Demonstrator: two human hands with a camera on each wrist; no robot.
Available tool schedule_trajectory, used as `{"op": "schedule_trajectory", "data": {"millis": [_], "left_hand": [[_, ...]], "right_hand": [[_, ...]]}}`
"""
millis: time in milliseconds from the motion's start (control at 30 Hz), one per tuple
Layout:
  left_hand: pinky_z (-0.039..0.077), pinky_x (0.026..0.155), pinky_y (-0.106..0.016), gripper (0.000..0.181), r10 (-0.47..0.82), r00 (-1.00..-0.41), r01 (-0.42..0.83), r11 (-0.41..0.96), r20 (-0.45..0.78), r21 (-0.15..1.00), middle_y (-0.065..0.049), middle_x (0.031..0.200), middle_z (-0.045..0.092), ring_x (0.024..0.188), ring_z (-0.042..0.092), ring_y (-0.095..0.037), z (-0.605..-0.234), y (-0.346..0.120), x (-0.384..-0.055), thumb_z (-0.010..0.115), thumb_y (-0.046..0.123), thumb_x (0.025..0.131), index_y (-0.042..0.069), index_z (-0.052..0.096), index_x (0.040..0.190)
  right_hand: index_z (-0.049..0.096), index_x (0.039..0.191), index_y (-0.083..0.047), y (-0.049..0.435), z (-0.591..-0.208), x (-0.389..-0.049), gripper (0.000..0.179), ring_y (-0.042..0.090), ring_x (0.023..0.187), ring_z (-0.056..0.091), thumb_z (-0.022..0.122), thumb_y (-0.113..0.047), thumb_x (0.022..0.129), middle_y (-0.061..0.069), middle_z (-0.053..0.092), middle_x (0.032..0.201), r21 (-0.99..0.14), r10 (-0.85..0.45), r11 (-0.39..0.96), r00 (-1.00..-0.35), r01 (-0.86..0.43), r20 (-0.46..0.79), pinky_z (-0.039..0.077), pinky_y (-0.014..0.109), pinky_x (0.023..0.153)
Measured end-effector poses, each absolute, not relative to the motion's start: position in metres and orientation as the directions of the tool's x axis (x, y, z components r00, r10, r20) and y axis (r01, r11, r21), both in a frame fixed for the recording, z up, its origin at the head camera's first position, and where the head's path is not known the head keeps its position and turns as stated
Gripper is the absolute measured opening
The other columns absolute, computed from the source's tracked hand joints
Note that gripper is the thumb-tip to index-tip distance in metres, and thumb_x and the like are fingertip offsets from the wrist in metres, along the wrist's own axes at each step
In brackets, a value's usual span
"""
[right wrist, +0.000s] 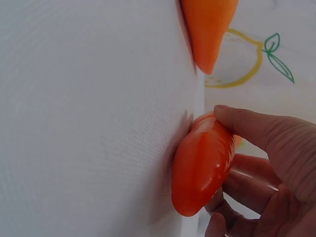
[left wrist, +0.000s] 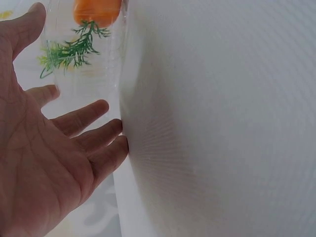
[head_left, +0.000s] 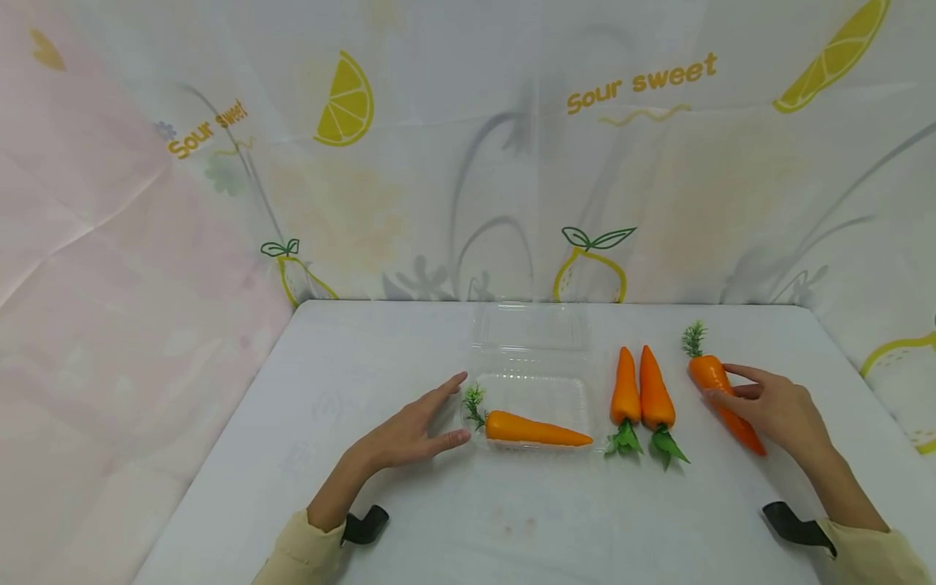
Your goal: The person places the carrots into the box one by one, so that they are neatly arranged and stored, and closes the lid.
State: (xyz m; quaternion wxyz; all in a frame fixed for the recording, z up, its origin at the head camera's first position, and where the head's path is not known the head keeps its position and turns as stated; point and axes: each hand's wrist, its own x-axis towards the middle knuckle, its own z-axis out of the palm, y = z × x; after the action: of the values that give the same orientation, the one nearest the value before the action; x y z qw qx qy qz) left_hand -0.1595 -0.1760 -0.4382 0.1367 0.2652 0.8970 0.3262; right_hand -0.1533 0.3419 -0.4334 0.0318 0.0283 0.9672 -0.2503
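My right hand (head_left: pixel 786 410) grips a carrot (head_left: pixel 708 374) with a feathery green top, thumb on one side and fingers on the other. Its orange body slants across the right part of the table, tip toward me. In the right wrist view, the thumb presses the upper side of this carrot (right wrist: pixel 202 163). On the left, my left hand (head_left: pixel 402 435) stands with spread fingers beside a clear plastic container (head_left: pixel 541 392), whose lid is folded back. Inside lies another carrot (head_left: pixel 530 428), its feathery top (left wrist: pixel 79 52) toward the left hand. Whether the left fingers touch the container I cannot tell.
Between the container and my right hand, two carrots (head_left: pixel 625 386) with broad green leaves lie side by side, tips away from me. The white table (head_left: pixel 351 357) ends at a printed cloth backdrop (head_left: pixel 439 162) behind and at the sides.
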Motion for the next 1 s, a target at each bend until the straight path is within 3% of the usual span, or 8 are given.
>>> {"op": "schedule_trajectory", "data": {"millis": [200,400,533,667,1000], "left_hand": [[0.025,0.115,-0.049,0.085,0.558,-0.826,0.380,0.656,-0.080,0.653,0.004,0.160,0.025,0.145,0.026,-0.018,-0.439,-0.175,-0.160,0.059,0.060,0.092,0.032,0.014,0.159],[0.026,0.114,-0.051,0.085,0.558,-0.826,0.382,0.654,-0.076,0.653,0.002,0.159,0.028,0.145,0.027,-0.020,-0.441,-0.177,-0.161,0.059,0.060,0.092,0.033,0.015,0.159],[0.026,0.114,-0.051,0.084,0.555,-0.828,0.378,0.656,-0.078,0.653,0.002,0.159,0.029,0.145,0.027,-0.020,-0.441,-0.177,-0.160,0.058,0.060,0.092,0.034,0.014,0.159],[0.025,0.114,-0.051,0.084,0.553,-0.829,0.378,0.658,-0.077,0.652,0.002,0.159,0.028,0.145,0.026,-0.020,-0.440,-0.177,-0.159,0.059,0.059,0.092,0.033,0.015,0.159],[0.027,0.114,-0.052,0.084,0.554,-0.829,0.384,0.657,-0.070,0.649,0.001,0.159,0.029,0.145,0.028,-0.021,-0.440,-0.176,-0.160,0.058,0.059,0.092,0.031,0.016,0.159]], "right_hand": [[0.051,0.135,0.009,0.341,-0.435,-0.151,0.074,0.050,0.099,0.060,0.068,-0.048,0.091,0.032,0.066,0.107,-0.505,0.022,0.862,-0.999,0.032,-0.026,0.051,0.055,0.074],[0.053,0.135,0.008,0.341,-0.437,-0.149,0.070,0.050,0.100,0.060,0.070,-0.044,0.091,0.030,0.067,0.106,-0.530,0.017,0.848,-1.000,0.000,0.027,0.050,0.056,0.074],[0.056,0.133,0.008,0.340,-0.436,-0.149,0.065,0.048,0.095,0.062,0.072,-0.039,0.091,0.030,0.068,0.103,-0.542,0.024,0.840,-0.997,-0.020,0.074,0.054,0.040,0.067],[0.057,0.133,0.006,0.337,-0.432,-0.149,0.062,0.046,0.092,0.063,0.073,-0.037,0.090,0.030,0.068,0.101,-0.569,0.029,0.822,-0.996,-0.026,0.088,0.050,0.023,0.059],[0.057,0.135,0.003,0.324,-0.417,-0.147,0.063,0.045,0.094,0.063,0.073,-0.039,0.090,0.028,0.068,0.105,-0.604,0.019,0.796,-0.995,-0.043,0.097,0.049,0.022,0.058]]}}
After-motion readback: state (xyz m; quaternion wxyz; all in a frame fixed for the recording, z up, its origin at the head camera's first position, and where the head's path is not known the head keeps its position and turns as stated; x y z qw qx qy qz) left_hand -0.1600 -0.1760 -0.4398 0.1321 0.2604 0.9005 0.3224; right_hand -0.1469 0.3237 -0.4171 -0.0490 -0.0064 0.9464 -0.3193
